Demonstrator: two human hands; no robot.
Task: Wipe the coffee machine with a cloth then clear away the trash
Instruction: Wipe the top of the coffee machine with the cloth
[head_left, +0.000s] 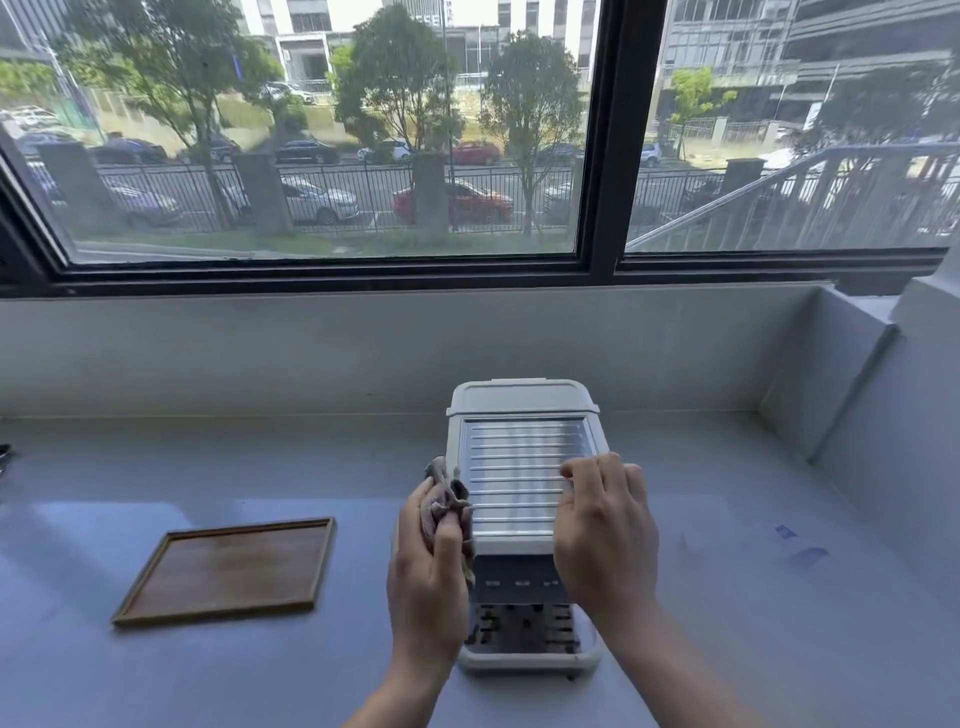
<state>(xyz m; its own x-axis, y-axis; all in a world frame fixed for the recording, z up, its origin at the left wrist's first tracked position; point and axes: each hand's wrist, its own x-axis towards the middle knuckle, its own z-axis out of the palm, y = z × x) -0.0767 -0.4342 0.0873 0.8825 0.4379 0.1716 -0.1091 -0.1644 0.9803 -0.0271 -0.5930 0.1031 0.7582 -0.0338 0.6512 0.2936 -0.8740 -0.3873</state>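
A white coffee machine (519, 415) stands on the grey counter, seen from above, with a ribbed metal top plate (514, 467) and a dark drip grate (524, 623) at its front. My left hand (426, 587) grips a crumpled grey-pink cloth (447, 499) against the machine's left side. My right hand (602, 535) rests on the right edge of the top plate, with its fingers curled over the rim. No trash is visible in this view.
A shallow wooden tray (228, 571) lies on the counter (208, 467) to the left of the machine. A low wall and a large window run behind. A raised ledge (857, 374) closes the right side. A dark object (4, 454) pokes in at the far left edge.
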